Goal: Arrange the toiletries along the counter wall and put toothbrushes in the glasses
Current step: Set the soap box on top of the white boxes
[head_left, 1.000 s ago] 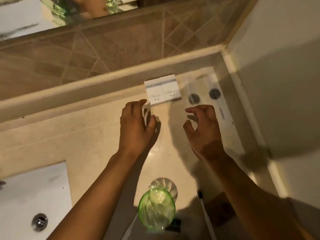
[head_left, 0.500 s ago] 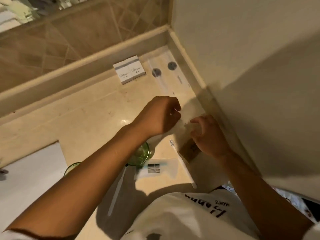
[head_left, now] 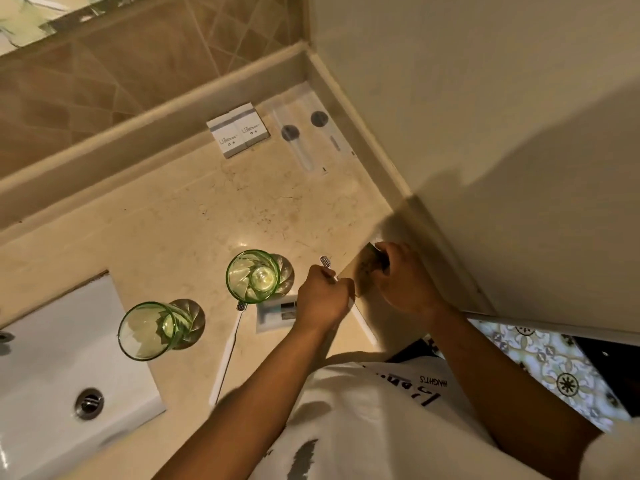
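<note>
Near the counter's (head_left: 194, 216) right front edge, the left hand (head_left: 320, 299) grips a toothbrush (head_left: 363, 322) while the right hand (head_left: 403, 282) pinches a brown packet (head_left: 363, 273); lift the brush upright, handle-first, into the nearer glass (head_left: 254, 275).

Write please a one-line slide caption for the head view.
Left hand grips a white toothbrush, right hand holds a flat packet; both green glasses stand empty.
</note>
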A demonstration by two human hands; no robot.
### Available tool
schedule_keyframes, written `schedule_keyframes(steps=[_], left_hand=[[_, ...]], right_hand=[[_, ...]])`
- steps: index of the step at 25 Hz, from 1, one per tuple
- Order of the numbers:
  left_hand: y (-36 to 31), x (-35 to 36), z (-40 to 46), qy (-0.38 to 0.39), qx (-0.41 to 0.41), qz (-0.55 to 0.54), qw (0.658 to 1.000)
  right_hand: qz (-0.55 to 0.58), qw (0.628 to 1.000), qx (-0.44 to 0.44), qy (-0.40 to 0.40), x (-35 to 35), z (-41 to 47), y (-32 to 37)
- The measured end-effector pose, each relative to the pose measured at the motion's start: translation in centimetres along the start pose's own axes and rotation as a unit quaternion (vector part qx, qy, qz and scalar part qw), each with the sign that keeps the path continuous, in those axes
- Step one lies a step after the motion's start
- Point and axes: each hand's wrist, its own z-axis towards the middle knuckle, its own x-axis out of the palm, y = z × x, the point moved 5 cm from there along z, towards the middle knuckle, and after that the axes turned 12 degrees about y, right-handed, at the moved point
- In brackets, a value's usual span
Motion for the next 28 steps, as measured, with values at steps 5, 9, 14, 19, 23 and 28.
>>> schedule_keyframes(steps=[5,9,14,19,23,28], left_hand=[[-0.5,0.1,-0.4,-0.016,0.021,-0.044,0.999],[-3.0,-0.3,-0.7,-0.016,0.084,-0.06,0.995],[-8.5,-4.8,0.9,-0.116,0.181,-0.009,0.977],[-12.3,-13.3,3.8,-0.199,0.204,-0.037,0.958],[-12.6,-18.9,6.9,-0.234,0.186,-0.037,0.953],[-12.4,-23.6,11.8,-0.275,0.164,-0.048,0.946]], right_hand=[[0.082,0.997,0.001,0.003,-0.4,-0.2,0.5],[0.105,0.993,-0.016,-0.044,-1.9,0.1,2.0],[0.06,0.985,-0.088,-0.133,-5.2,2.8,8.0],[0.032,0.973,-0.167,-0.156,-6.8,8.5,16.3],[0.014,0.973,-0.194,-0.126,-6.0,13.2,21.0],[0.051,0.973,-0.205,-0.09,-4.8,18.7,24.7]])
